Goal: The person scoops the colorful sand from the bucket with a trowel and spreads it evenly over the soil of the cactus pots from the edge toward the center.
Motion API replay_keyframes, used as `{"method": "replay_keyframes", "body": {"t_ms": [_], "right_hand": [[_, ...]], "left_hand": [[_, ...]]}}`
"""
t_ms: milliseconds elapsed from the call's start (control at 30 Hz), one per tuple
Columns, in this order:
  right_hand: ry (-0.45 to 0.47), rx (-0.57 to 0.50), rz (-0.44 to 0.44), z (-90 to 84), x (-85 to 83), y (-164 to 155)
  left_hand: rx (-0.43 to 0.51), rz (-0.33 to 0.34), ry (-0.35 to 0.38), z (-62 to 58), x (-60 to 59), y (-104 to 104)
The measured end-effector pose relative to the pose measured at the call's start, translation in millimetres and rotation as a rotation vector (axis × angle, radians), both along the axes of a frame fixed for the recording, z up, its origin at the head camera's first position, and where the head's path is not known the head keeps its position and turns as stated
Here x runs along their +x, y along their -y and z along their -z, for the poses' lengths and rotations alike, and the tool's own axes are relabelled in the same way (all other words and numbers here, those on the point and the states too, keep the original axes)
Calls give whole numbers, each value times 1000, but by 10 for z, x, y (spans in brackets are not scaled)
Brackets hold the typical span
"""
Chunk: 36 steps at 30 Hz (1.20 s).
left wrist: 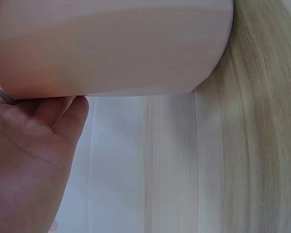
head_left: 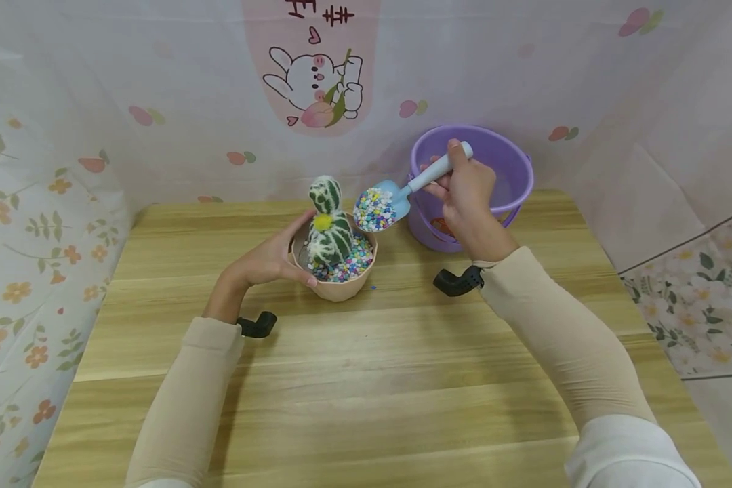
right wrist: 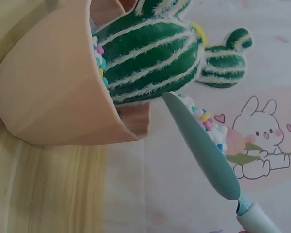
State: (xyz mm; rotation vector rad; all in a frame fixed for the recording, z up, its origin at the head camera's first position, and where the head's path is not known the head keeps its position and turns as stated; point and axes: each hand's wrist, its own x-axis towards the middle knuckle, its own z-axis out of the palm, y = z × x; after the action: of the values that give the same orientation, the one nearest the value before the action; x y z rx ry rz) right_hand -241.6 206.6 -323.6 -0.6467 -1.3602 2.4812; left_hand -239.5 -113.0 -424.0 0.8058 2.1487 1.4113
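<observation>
A peach flowerpot (head_left: 337,291) stands on the table with a green, white-striped cactus (head_left: 332,245) in it and colourful pebbles (head_left: 355,264) around the cactus's base. My left hand (head_left: 267,261) holds the pot from the left, thumb at the front and fingers round the far side. In my right hand (head_left: 471,190) is the white handle of a small blue trowel (head_left: 430,175), its blade heaped with pebbles (head_left: 375,207). The blade overlaps the pot's right rim in the head view. From the right wrist, the trowel's tip (right wrist: 172,99) appears beside the cactus, above the pot's opening.
A purple bucket (head_left: 515,177) stands behind my right hand, close to the back cloth (head_left: 189,122) with its printed rabbit. One stray blue pebble (head_left: 374,287) lies on the wooden table (head_left: 366,379), just right of the pot.
</observation>
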Motion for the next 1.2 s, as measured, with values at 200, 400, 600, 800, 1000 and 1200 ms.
{"method": "replay_keyframes", "body": {"t_ms": [200, 400, 600, 800, 1000, 1200], "right_hand": [[-10, 6, -7, -5, -19, 20], [-40, 49, -8, 19, -28, 50], [-40, 55, -11, 23, -40, 61], [-41, 55, -20, 20, -48, 51], [-38, 44, -17, 22, -61, 39], [-37, 48, -23, 22, -78, 24]], "left_hand": [[1, 0, -10, 4, -3, 8], [1, 3, -19, 9, -17, 1], [-1, 4, -18, 11, -15, -2], [10, 1, -10, 2, -7, 0], [8, 11, -5, 6, -22, -4], [6, 45, 25, -18, -51, 8]]}}
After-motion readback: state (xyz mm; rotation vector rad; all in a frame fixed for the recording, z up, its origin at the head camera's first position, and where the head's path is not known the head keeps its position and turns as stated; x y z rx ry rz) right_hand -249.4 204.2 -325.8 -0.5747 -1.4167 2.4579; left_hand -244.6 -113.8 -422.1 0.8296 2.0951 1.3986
